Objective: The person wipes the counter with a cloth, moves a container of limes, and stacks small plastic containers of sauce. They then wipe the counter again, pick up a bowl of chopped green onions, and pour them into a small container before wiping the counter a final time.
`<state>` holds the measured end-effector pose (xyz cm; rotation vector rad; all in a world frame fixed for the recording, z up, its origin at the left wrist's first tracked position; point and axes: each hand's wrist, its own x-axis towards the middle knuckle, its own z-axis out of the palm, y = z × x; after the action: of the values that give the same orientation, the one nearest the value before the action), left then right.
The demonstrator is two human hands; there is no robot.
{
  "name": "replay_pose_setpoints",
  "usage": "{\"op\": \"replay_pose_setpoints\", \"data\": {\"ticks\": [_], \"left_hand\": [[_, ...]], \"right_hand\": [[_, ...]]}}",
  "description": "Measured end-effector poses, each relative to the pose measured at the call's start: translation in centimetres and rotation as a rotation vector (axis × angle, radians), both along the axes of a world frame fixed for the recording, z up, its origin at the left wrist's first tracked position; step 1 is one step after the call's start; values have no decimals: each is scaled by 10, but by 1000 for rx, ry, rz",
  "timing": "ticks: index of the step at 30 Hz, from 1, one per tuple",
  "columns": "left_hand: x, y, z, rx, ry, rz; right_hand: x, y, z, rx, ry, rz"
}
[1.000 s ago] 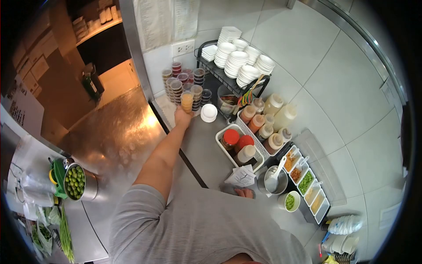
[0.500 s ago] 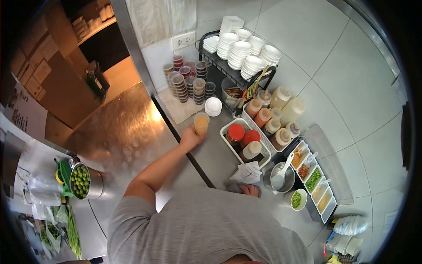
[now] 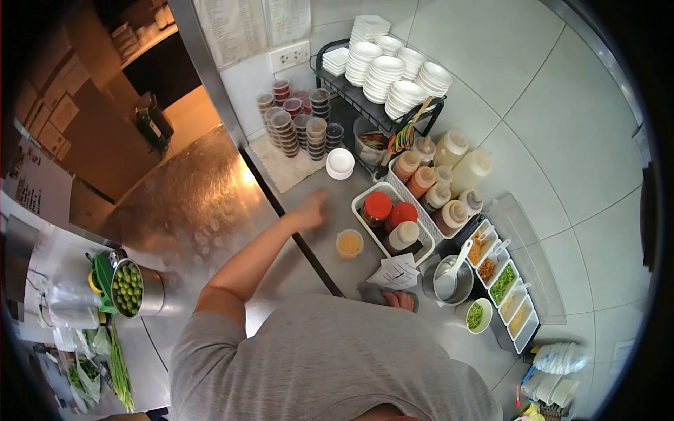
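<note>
A clear plastic cup of yellow-orange sauce (image 3: 349, 244) stands on the steel counter, apart from both hands. My left hand (image 3: 309, 212) is above the counter to the upper left of that cup; its fingers are stretched out, slightly blurred, and hold nothing. Near my chest, my right hand (image 3: 400, 300) has its fingers curled over a grey cloth (image 3: 372, 292) on the counter. Just above the cloth lies a white paper slip with writing (image 3: 397, 272). A small stack of white lids or dishes (image 3: 340, 163) sits beyond my left hand.
Stacked sauce cups (image 3: 286, 133) stand at the back left, below a rack of white dishes (image 3: 385, 77). A white basket with red-lidded jars (image 3: 358, 210) and squeeze bottles (image 3: 421, 181) are on the right. Further right are a metal pot (image 3: 460, 284), a topping tray (image 3: 518, 314) and a green-filled cup (image 3: 474, 317).
The sauce cup, held in my left hand before, now stands on the counter closer to me and to the right. My left hand has let go of it. The right hand stays on the cloth.
</note>
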<state>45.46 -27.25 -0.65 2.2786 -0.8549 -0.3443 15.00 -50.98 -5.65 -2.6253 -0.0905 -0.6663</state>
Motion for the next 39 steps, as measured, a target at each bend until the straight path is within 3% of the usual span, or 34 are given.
{"op": "replay_pose_setpoints", "data": {"ticks": [1,3,5,8,10,13,16,20,22,25,27,31,35,37,39], "left_hand": [[10,-10,7,-88,-96,185],[33,-30,21,-219,-359,225],[49,-51,23,-149,-352,293],[57,-75,7,-104,-347,414],[59,-85,-2,-192,-402,472],[56,-91,-7,-211,-246,519],[59,-91,-15,-200,-295,502],[49,-79,-8,-263,-175,577],[31,-68,24,-399,-106,608],[11,-67,116,-451,-158,575],[26,-75,167,-473,-407,471],[65,-121,249,-552,-575,373],[96,-167,261,-422,-483,300],[101,-177,252,-280,-458,269],[105,-184,235,-350,-516,252]], "right_hand": [[0,0,0,0,7,-2],[1,1,0,-4,15,-11],[1,0,-5,-15,18,-31],[-7,-21,-52,-90,118,-5],[-6,-16,-36,-63,97,-6],[-4,-6,-15,-9,84,-16],[-4,-3,-11,2,83,-18],[-6,-8,-23,12,97,4],[-7,-10,-26,-32,83,-2],[-4,-7,-20,-37,83,-5],[-7,-5,-19,-23,92,0],[-4,-4,-11,23,108,6],[-4,-2,-5,50,109,-11],[-5,-9,-32,11,68,-1],[-10,-14,-39,-8,64,8]]}}
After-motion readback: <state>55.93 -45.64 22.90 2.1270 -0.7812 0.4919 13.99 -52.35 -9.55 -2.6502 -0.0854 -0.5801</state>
